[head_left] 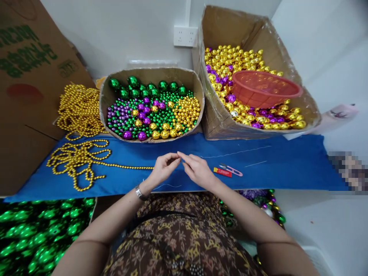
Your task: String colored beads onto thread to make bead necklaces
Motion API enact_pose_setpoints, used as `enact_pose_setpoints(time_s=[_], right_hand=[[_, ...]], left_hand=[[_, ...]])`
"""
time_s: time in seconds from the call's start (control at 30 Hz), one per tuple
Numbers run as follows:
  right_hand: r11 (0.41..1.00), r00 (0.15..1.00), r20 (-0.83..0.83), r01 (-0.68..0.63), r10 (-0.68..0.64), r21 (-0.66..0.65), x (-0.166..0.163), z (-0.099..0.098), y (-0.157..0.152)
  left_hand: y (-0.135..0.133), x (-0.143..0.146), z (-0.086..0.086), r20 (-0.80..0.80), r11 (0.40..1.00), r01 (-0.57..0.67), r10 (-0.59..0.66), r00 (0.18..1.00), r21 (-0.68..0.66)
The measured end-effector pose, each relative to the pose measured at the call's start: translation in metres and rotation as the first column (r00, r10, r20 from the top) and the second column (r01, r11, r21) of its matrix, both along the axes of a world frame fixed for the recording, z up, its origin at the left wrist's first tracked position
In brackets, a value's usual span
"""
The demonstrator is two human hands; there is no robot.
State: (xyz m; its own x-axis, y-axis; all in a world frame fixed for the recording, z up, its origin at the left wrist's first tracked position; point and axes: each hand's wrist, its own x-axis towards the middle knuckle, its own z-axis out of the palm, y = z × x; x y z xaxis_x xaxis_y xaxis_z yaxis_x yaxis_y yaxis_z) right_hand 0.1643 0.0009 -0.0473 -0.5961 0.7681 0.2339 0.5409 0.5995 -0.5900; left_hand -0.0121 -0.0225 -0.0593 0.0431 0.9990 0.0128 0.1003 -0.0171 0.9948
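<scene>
My left hand [165, 165] is closed in a pinch, and a strand of gold beads [129, 167] runs into it from the left. My right hand [197, 168] meets it at the fingertips, also pinched; whatever lies between those fingers is too small to make out. A thin white thread [235, 153] stretches away to the right from behind the right hand. Loose coils of the gold strand [86, 159] lie on the blue cloth [287, 168]. Close to my right wrist are pink-handled thread snips [234, 170] and a small red-and-yellow packet [222, 172].
A cut-down carton [152, 140] holds green, purple and gold beads. Beyond it, a taller box [214, 122] contains gold and purple beads and a red basket [258, 96]. Gold bead strands [80, 109] are piled beside a large carton [23, 96]. Green beads [43, 230] sit below the table edge.
</scene>
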Motion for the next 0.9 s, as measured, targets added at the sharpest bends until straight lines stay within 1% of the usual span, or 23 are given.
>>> enact_pose_setpoints(time_s=[0.07, 0.1, 0.17, 0.4, 0.53, 0.6, 0.67, 0.77, 0.83, 0.9], right_hand=[[0.995, 0.992, 0.125, -0.009, -0.003, 0.102, -0.003, -0.002, -0.001], [0.992, 0.985, 0.172, -0.018, -0.004, 0.126, -0.004, -0.002, -0.001], [0.990, 0.970, 0.243, -0.038, 0.004, 0.135, -0.005, -0.001, 0.001], [0.993, 0.929, 0.354, -0.116, 0.105, 0.009, -0.009, 0.014, 0.007], [0.994, 0.897, 0.430, -0.104, 0.103, -0.021, -0.013, 0.018, 0.006], [0.996, 0.903, 0.419, -0.085, 0.095, -0.041, -0.013, 0.017, 0.005], [0.996, 0.925, 0.371, -0.055, 0.077, -0.068, -0.013, 0.013, 0.005], [0.993, 0.954, 0.298, 0.015, 0.020, -0.113, -0.010, 0.007, 0.004], [0.990, 0.972, 0.232, 0.068, -0.039, -0.120, -0.007, 0.005, 0.003], [0.991, 0.987, 0.139, 0.094, -0.080, -0.092, -0.003, 0.003, 0.002]], left_hand=[[0.001, 0.001, 0.001, 0.085, 0.998, 0.002, 0.003, 0.996, -0.062], [0.002, 0.002, 0.001, 0.102, 0.996, -0.006, 0.014, 0.995, -0.084], [0.003, 0.002, 0.000, 0.102, 0.993, -0.027, 0.038, 0.994, -0.111], [0.005, 0.002, -0.009, 0.081, 0.983, -0.026, 0.042, 0.996, -0.181], [0.005, 0.004, -0.010, 0.072, 0.980, -0.060, 0.075, 0.995, -0.191], [0.005, 0.005, -0.009, 0.065, 0.981, -0.053, 0.066, 0.996, -0.188], [0.005, 0.005, -0.007, 0.047, 0.984, -0.022, 0.031, 0.998, -0.174], [0.006, 0.004, -0.005, 0.002, 0.990, 0.010, -0.009, 1.000, -0.140], [0.007, 0.002, -0.006, -0.003, 0.989, -0.015, 0.015, 1.000, -0.145], [0.007, 0.001, -0.006, 0.043, 0.981, -0.043, 0.052, 0.998, -0.189]])
